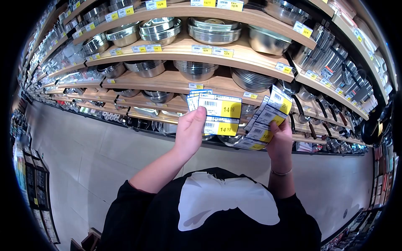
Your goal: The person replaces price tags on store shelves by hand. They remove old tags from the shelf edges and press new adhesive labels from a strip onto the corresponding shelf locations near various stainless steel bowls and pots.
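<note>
My left hand (191,130) pinches a small stack of yellow-and-white price tags (220,115), thumb on the front. Its front sheet carries two labels, one above the other, both reading 14 and smaller digits. In my right hand (280,138) is a fanned bunch of price tags (268,113), several strips overlapping and hanging downward. Both bunches are held up in front of the shelves, apart from each other. The fingers behind the tags are hidden.
Wooden shelves (167,79) curve across the view, with price tags along their edges. Metal basins (214,31), stacked bowls (195,70) and stacked plates (252,79) stand on them. Pans with dark handles (300,109) lie at right. Below is a pale tiled floor (96,167).
</note>
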Available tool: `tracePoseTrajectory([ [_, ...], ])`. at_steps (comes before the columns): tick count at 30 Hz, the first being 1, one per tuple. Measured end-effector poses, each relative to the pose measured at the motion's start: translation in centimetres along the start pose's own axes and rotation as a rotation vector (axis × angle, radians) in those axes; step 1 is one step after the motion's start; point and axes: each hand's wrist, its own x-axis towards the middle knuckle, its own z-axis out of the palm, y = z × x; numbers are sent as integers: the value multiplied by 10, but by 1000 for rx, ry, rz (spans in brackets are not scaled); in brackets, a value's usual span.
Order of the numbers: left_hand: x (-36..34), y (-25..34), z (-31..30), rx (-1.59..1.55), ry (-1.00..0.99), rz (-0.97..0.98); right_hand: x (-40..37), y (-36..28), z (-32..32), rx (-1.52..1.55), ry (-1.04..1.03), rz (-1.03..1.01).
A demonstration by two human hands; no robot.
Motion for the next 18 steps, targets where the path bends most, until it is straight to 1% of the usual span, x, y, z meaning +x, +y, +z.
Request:
tracePoseTrajectory([
  [1, 0, 1, 0, 1, -2, 1, 1, 0, 0, 1, 0, -3],
  [3, -1, 1, 0, 21, -39, 34, 3, 2, 2, -248, 127, -79],
  [4, -3, 2, 2, 21, -43, 34, 2, 2, 3, -248, 130, -82],
  [6, -5, 4, 4, 35, -84, 67, 3, 4, 5, -369, 55, -129],
  [7, -6, 3, 5, 36, -90, 66, 1, 4, 8, -368, 61, -132],
  [10, -6, -1, 6, 58, -86, 48, -4, 1, 23, -211, -58, -70],
  [14, -7, -2, 7, 182, -37, 75, -6, 0, 30, -161, -97, -47],
  [16, -8, -4, 8, 227, -31, 78, -7, 3, 32, -107, -165, -31],
  [17, -8, -8, 8, 249, -36, 73, -7, 7, 34, -107, -159, -36],
  [18, -9, -10, 8, 273, -40, 68, -8, 12, 36, -35, -152, -2],
])
